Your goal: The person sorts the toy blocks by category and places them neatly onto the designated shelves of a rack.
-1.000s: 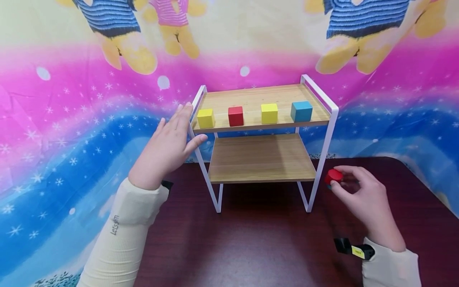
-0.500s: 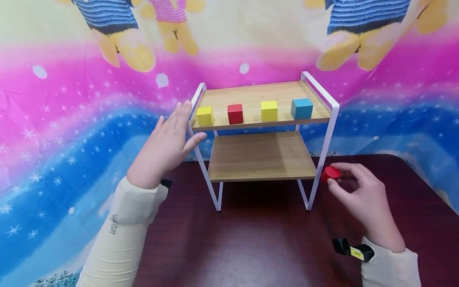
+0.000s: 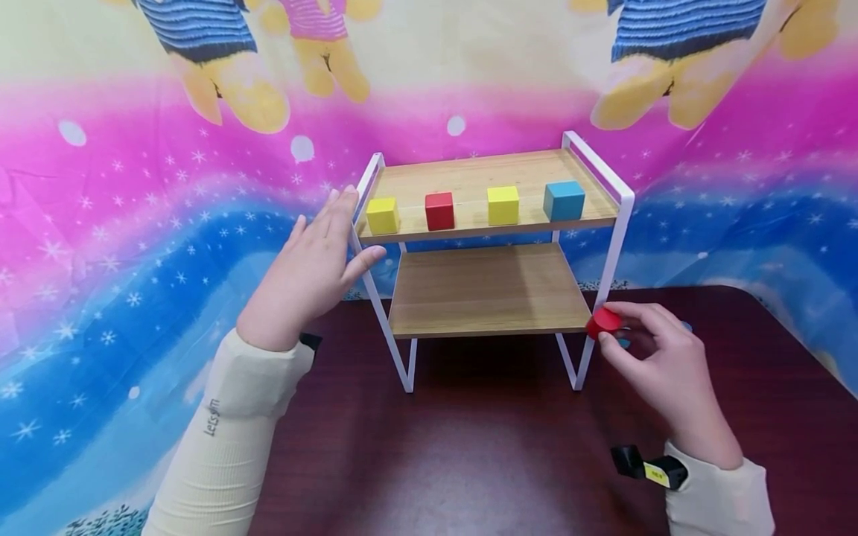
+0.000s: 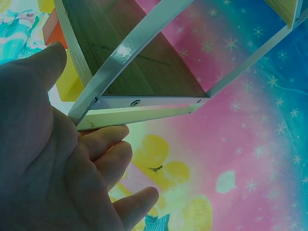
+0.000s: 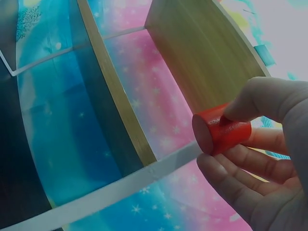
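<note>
Between thumb and fingers, my right hand (image 3: 670,372) pinches a red cylinder block (image 3: 605,321) close to the right front leg of a small two-tier shelf (image 3: 489,290). In the right wrist view the red cylinder (image 5: 221,128) lies sideways in that grip. My left hand (image 3: 302,275) has its fingers straight along the shelf's left side, and in the left wrist view the fingers (image 4: 103,139) lie right at the white frame. Along the top board's front edge stand a yellow cube (image 3: 383,216), a red cube (image 3: 439,211), another yellow cube (image 3: 503,206) and a blue cube (image 3: 564,202).
The shelf has white metal side frames (image 3: 608,260) and stands on a dark red-brown table (image 3: 469,447). Small blue bits (image 3: 625,342) show behind the right hand, mostly hidden. A printed cloth (image 3: 167,223) hangs behind and on the left.
My right hand has moved left with the red cylinder, from beside the shelf to its right front leg. The head view has tilted slightly. My left hand stays at the shelf's left side.
</note>
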### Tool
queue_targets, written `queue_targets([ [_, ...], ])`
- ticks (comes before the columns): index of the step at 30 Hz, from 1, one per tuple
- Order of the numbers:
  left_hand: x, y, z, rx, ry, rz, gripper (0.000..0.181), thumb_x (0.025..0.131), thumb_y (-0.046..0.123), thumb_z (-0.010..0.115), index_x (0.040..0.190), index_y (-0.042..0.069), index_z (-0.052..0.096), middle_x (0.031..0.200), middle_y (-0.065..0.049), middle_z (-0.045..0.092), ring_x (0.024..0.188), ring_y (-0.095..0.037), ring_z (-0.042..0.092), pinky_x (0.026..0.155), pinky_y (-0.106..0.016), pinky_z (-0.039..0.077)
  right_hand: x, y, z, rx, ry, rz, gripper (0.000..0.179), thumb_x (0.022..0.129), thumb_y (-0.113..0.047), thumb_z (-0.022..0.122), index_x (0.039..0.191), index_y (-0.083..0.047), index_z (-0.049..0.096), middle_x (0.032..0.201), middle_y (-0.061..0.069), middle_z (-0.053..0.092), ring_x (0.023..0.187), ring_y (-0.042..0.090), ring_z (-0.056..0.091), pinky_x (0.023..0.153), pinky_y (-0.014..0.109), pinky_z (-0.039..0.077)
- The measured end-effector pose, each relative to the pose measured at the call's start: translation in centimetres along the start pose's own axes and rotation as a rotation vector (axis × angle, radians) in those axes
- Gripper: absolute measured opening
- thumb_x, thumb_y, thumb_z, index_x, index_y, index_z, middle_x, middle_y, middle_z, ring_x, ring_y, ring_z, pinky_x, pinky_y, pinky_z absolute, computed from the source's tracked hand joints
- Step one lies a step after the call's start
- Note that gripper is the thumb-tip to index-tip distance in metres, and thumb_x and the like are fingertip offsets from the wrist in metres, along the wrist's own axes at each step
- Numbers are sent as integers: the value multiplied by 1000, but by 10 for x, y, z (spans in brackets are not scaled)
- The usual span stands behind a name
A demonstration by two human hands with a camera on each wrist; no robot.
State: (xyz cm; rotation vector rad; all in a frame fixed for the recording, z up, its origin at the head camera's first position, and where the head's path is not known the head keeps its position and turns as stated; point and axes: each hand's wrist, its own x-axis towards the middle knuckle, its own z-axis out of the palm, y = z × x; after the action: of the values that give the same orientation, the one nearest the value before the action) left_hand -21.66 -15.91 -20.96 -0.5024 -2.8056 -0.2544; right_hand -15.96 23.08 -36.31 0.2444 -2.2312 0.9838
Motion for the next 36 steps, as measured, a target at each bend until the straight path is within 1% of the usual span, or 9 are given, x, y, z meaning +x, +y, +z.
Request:
queue_targets([
  [6,0,1,0,-3,-2,-1,90,101,51,55,164,12,4,169,-13,14,157,-28,5,123,-58,6,-1,-5,6,21,9,-10,47,80,3,82,126,-3,69,116,15,67,97,-16,50,81,-1,39],
  [11,-1,0,-1,-5,-1,-3,89,101,51,55,164,11,5,169,-14,14,157,-28,6,123,-59,6,1,-9,13,23,19,-25,48,81,4,81,127,-3,69,116,15,67,94,-11,54,82,-1,40],
  [16,0,0,-1,-1,-3,-10,90,101,51,55,164,12,5,169,-14,15,156,-29,7,123,-59,7,1,-13,21,48,11,-39,50,79,6,82,127,0,68,116,16,67,92,-10,56,83,0,41],
  [18,0,0,0,5,-2,-10,90,101,51,55,164,12,5,169,-14,15,156,-29,7,123,-59,7,1,-14,25,56,3,-44,51,79,7,82,127,1,67,117,16,67,93,-5,60,84,1,41],
  [21,0,0,-1,9,2,-9,90,101,51,56,164,12,5,169,-13,15,156,-29,8,123,-59,7,2,-17,32,75,-18,-50,49,79,7,81,126,2,67,117,16,67,93,12,68,83,1,42],
  [23,0,0,-1,10,3,-7,90,101,51,56,164,12,5,169,-13,15,156,-29,8,123,-59,7,2,-18,36,84,-33,-52,49,80,6,81,126,2,67,118,17,67,93,24,70,83,1,42],
  [25,0,0,-1,10,3,-7,90,101,51,56,164,12,5,169,-13,15,156,-29,8,123,-59,7,2,-20,40,93,-47,-51,48,80,5,81,126,1,67,119,17,67,94,30,71,83,1,42],
  [30,0,1,-2,15,1,-4,90,101,51,56,164,11,6,169,-13,15,156,-29,8,123,-59,7,4,-24,49,108,-64,-53,47,82,2,81,127,-1,68,120,17,68,98,32,70,83,1,41],
  [36,0,1,-2,18,7,8,89,101,51,55,164,10,6,169,-13,15,156,-29,9,123,-59,8,9,-32,57,140,-66,-94,44,82,3,82,125,-2,70,117,16,70,96,31,72,82,2,44],
])
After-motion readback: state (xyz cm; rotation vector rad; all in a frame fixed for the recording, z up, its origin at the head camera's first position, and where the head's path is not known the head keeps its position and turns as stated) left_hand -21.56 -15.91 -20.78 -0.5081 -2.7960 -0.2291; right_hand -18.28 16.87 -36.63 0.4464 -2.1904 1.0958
